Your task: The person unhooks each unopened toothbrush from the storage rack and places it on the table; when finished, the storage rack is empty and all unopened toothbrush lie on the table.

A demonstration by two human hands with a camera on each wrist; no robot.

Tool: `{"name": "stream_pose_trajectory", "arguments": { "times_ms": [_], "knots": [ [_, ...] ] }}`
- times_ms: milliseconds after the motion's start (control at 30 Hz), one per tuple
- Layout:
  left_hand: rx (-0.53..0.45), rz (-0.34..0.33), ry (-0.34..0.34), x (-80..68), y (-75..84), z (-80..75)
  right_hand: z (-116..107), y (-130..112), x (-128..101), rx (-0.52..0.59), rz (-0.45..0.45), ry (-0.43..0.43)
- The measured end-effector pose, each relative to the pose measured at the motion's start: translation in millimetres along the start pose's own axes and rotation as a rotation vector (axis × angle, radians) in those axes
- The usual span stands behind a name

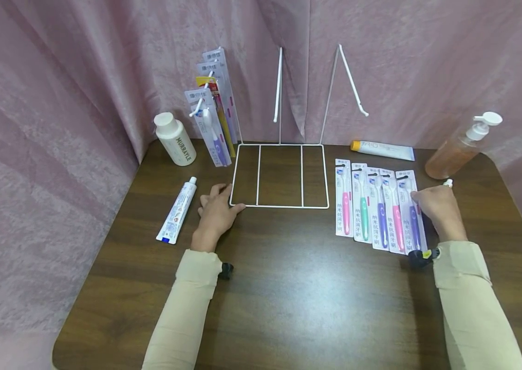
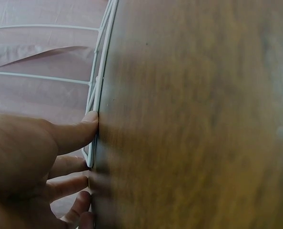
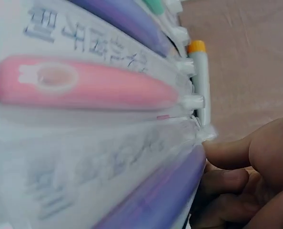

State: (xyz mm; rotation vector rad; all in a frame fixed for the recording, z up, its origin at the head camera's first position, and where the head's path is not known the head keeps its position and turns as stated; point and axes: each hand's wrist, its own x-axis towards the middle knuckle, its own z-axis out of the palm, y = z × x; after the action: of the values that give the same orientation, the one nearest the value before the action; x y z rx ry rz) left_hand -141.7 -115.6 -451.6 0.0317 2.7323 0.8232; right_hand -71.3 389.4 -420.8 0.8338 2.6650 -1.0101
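My left hand [image 1: 216,211] lies flat on the tabletop [image 1: 289,288] at the front left corner of the white wire rack [image 1: 279,205], fingers straight, grip open; the left wrist view shows the thumb tip [image 2: 90,119] touching the rack's front wire and the other fingers against the corner. The rack's base frame lies flat with two upright hook arms rising at the back. My right hand [image 1: 436,205] rests at the right end of a row of five packaged toothbrushes [image 1: 378,205] lying side by side just right of the rack. Its fingers are curled onto the edge of the outermost purple toothbrush pack [image 1: 412,213]; the right wrist view shows fingertips [image 3: 227,152] pressed against that pack's edge, pinching it. Left of my left hand lies a toothpaste tube [image 1: 177,210]; behind it stands a white bottle [image 1: 175,140]. More toothbrush packs [image 1: 215,108] hang on a rack hook at the back left. A second tube [image 1: 383,150] lies behind the row, and a pump bottle [image 1: 462,149] sits at the far right.
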Motion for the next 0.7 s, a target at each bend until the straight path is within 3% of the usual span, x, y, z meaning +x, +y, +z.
{"name": "stream_pose_trajectory", "arguments": {
  "times_ms": [133, 700],
  "knots": [
    [-0.014, -0.003, -0.002, 0.5, 0.7, 0.5, -0.5, 2.4, 1.1, 0.001, 0.017, -0.009],
    [-0.036, -0.013, -0.011, 5.7, -3.1, 2.3, 10.2, 2.2, -4.6, 0.023, 0.045, 0.100]
  ]
}}
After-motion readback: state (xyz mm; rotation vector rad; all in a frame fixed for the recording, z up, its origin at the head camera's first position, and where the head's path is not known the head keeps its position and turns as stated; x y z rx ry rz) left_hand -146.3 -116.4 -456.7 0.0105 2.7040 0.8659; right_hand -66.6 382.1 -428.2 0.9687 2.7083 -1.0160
